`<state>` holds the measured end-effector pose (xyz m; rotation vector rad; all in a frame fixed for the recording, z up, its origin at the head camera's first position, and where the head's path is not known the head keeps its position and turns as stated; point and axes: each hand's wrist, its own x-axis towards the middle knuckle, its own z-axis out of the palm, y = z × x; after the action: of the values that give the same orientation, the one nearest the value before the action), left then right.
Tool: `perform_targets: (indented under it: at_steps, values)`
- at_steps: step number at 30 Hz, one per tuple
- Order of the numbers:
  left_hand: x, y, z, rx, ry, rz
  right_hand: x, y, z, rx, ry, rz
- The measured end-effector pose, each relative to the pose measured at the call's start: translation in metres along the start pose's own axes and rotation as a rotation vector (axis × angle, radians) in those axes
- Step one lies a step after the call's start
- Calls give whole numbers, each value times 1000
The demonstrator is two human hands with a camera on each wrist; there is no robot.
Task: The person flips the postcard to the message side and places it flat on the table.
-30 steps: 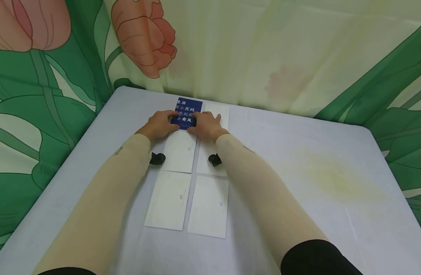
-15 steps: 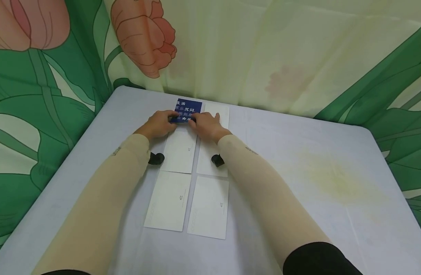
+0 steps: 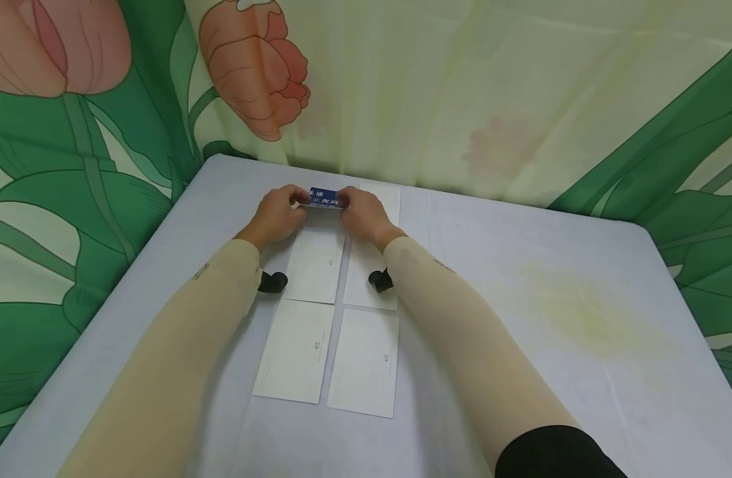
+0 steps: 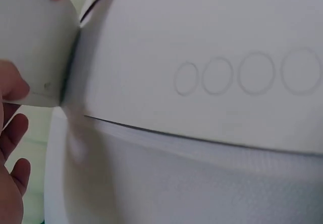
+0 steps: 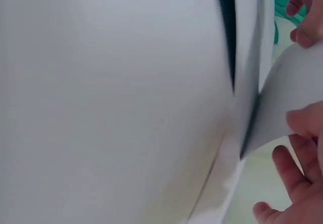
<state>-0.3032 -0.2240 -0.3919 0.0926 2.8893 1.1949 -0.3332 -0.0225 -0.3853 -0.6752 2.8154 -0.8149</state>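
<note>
Both hands hold a postcard (image 3: 325,198) between them at the far end of the table. Its blue face with white lettering shows in the head view, foreshortened and tilted up. My left hand (image 3: 276,216) pinches its left side, thumb on the near face. On the opposite side my right hand (image 3: 368,216) pinches it the same way. Both wrist views show the card's pale back (image 4: 35,42), slightly bowed, its lower edge close to the table. Just in front of it lies a white postcard (image 3: 314,269), face down; another white postcard (image 3: 386,199) is partly hidden behind my right hand.
Nearer me, a lower left postcard (image 3: 294,352) and a lower right postcard (image 3: 364,364) continue two columns, with a narrow gap between. A white cloth covers the table (image 3: 491,265). Behind it hangs a floral curtain (image 3: 431,99).
The blue postcard has tilted up from lying nearly flat, so less of its face shows. Both hands have risen slightly and changed from spread fingers to a pinch on its sides.
</note>
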Motion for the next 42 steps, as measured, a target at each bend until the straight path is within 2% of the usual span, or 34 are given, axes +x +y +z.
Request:
perform_targets:
  at_steps: [5,11,16,19,21,23,26,31,36,42]
  values:
    - [-4,12,-7,-69,100,-12,-4,-5,-9,116,96,-26]
    - [-6,20,-11,-106,168,7,-7,-9,-13,279,195,-21]
    - [-6,26,-9,-235,248,-9,-9,-10,-12,422,318,22]
    - [-8,27,-7,-290,302,-15,-10,-9,-12,459,393,26]
    - [-8,27,-7,-275,326,9,-11,-10,-12,445,407,20]
    - [-9,27,-7,-235,331,45,-12,-12,-13,419,394,19]
    - [-9,24,-7,-181,282,87,-14,-14,-15,362,353,6]
    - [-8,18,-6,-151,182,63,-15,-14,-15,268,289,-43]
    - [-8,17,-3,-134,167,58,-12,-14,-12,221,232,-38]
    - [-5,18,1,-137,183,71,-12,-14,-9,238,237,25]
